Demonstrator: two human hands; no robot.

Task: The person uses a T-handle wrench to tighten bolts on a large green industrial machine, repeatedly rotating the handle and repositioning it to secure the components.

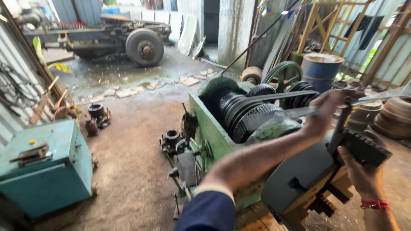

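My left hand is closed around the bright cross bar of a T-shaped key. The key's dark shaft runs down into a big dark round chuck. My left arm, in a blue sleeve, reaches across the green machine. My right hand, with a red thread at the wrist, grips a dark stepped jaw block at the chuck's edge. Behind the chuck are black gears and belt pulleys in the open green housing.
A teal metal box stands on the dirt floor at left, with small machine parts beyond it. A truck chassis with a wheel is at the back. A blue drum and stacked round castings stand at right.
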